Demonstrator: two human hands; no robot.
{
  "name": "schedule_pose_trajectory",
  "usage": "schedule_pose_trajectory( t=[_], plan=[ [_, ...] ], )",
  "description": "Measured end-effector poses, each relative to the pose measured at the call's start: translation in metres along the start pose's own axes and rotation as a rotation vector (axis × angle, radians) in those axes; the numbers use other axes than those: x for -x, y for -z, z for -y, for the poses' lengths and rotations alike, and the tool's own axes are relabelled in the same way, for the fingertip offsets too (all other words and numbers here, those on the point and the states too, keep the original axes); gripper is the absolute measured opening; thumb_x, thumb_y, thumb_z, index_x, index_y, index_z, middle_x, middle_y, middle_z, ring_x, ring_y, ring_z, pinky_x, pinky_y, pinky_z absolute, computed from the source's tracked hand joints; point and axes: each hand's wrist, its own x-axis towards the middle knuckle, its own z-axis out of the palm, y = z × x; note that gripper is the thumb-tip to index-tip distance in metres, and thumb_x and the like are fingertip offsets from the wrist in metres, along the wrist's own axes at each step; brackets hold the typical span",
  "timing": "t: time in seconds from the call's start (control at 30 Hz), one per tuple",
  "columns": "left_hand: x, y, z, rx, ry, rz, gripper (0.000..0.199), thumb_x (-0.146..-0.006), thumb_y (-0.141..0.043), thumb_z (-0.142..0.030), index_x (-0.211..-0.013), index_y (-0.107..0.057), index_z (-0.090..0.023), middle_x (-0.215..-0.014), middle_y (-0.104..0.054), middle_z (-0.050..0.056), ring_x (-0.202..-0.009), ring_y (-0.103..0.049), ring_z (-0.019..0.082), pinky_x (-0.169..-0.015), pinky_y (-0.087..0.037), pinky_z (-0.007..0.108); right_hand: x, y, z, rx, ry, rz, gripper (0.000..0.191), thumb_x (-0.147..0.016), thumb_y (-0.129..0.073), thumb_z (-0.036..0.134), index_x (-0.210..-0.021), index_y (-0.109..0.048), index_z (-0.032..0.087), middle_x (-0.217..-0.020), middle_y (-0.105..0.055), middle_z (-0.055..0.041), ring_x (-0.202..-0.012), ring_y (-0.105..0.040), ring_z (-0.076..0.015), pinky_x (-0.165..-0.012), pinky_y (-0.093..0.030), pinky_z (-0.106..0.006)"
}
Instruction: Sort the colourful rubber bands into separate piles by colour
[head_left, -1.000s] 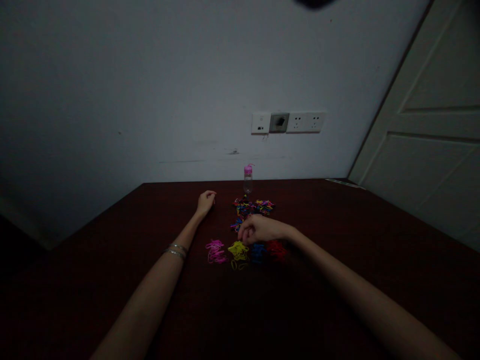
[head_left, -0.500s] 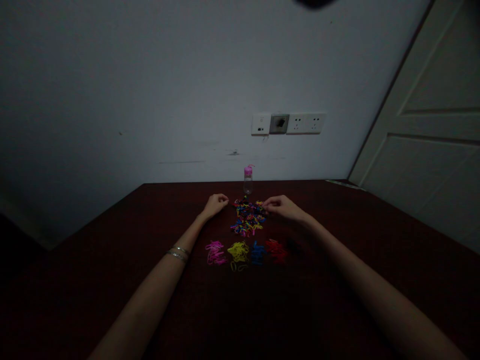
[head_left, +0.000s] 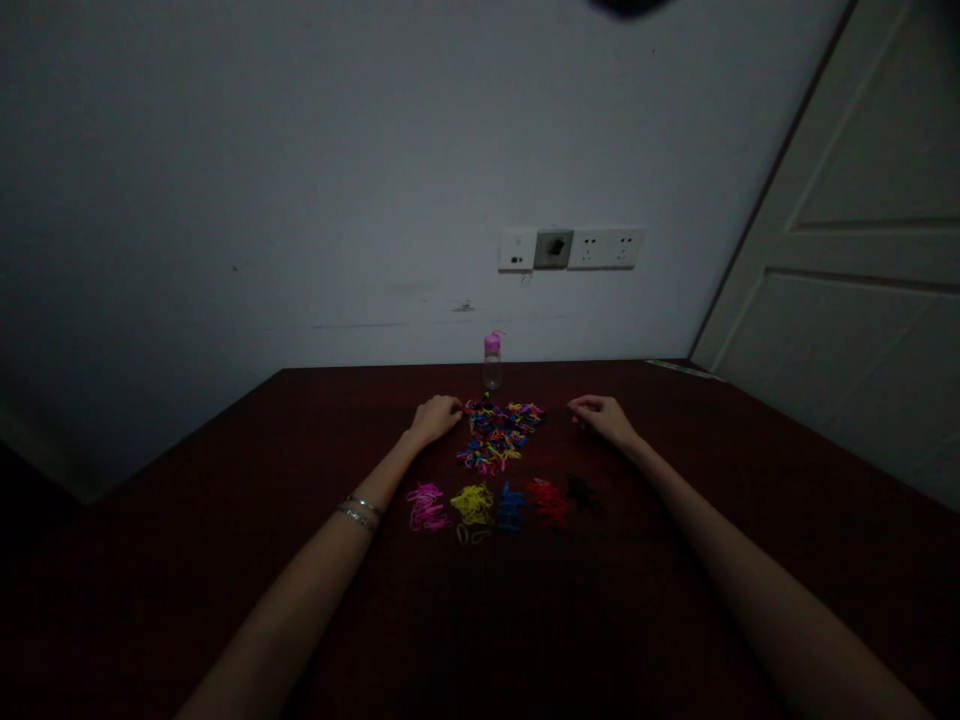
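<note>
The left hand (head_left: pixel 437 416) rests low over the dark red-brown table (head_left: pixel 360 400), its fingertips at the far left edge of a multicolored pile of rubber bands (head_left: pixel 498 436). Its fingers are bent and drawn close; whether they pinch a band cannot be told. Two bracelets (head_left: pixel 360 512) circle the left wrist. The right hand (head_left: pixel 606 418) is apart from the pile, to its right, with thumb and fingers narrowly bent toward each other — in this dim light, I cannot tell if a band is between them.

Nearer the person, sorted bands lie in a row from left to right: pink bands (head_left: pixel 427 508), yellow bands (head_left: pixel 472 503), blue bands (head_left: pixel 511 507), red bands (head_left: pixel 548 503) and black bands (head_left: pixel 583 492). Two loose yellow loops (head_left: pixel 462 535) lie just below the yellow ones. A clear bottle with a pink cap (head_left: pixel 492 370) stands upright behind the multicolored pile — near the wall (head_left: pixel 375 200) with its sockets (head_left: pixel 604 249).
</note>
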Motion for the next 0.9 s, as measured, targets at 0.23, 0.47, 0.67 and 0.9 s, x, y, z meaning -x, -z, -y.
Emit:
schedule_pose_trajectory(
  t=[0.23, 0.47, 0.67, 0.9],
  plan=[
    [0.0, -0.001, 0.001, -0.072, 0.012, -0.008, 0.017, -0.073, -0.053, -0.028, -0.081, -0.067, -0.024, -0.084, -0.066, 0.007, -0.078, -0.058, 0.022, -0.063, -0.04, 0.026, 0.002, -0.001, -0.002, 0.0, 0.016, 0.009, 0.032, -0.068, -0.055, 0.04, -0.081, -0.061, 0.012, -0.06, -0.059, -0.0035, -0.045, -0.046, -0.0085, -0.038, -0.033, -0.019],
    [0.0, 0.007, -0.004, -0.085, 0.043, 0.018, 0.02, -0.074, -0.051, -0.027, -0.083, -0.068, -0.022, -0.085, -0.066, 0.007, -0.077, -0.058, 0.02, -0.062, -0.039, 0.024, 0.001, -0.001, -0.005, 0.01, 0.036, 0.009, 0.031, -0.068, -0.056, 0.04, -0.079, -0.062, 0.012, -0.059, -0.06, -0.0036, -0.045, -0.047, -0.0087, -0.041, -0.035, -0.019],
    [-0.002, 0.036, -0.034, -0.131, -0.071, 0.033, 0.021, -0.075, -0.05, -0.029, -0.084, -0.067, -0.02, -0.086, -0.066, 0.005, -0.078, -0.057, 0.016, -0.064, -0.038, 0.022, -0.002, -0.002, -0.011, 0.012, 0.052, 0.006, 0.03, -0.069, -0.055, 0.038, -0.08, -0.063, 0.011, -0.058, -0.06, -0.0027, -0.045, -0.048, -0.0086, -0.043, -0.036, -0.019],
    [0.008, 0.054, -0.091, 0.101, -0.293, 0.465, 0.015, -0.064, -0.055, -0.015, -0.072, -0.068, -0.013, -0.062, -0.061, 0.002, -0.055, -0.05, 0.009, -0.053, -0.034, 0.02, -0.001, -0.005, -0.009, 0.049, 0.079, 0.003, 0.028, -0.07, -0.054, 0.036, -0.08, -0.063, 0.012, -0.057, -0.061, -0.0026, -0.047, -0.05, -0.01, -0.046, -0.038, -0.02]
  ],
)
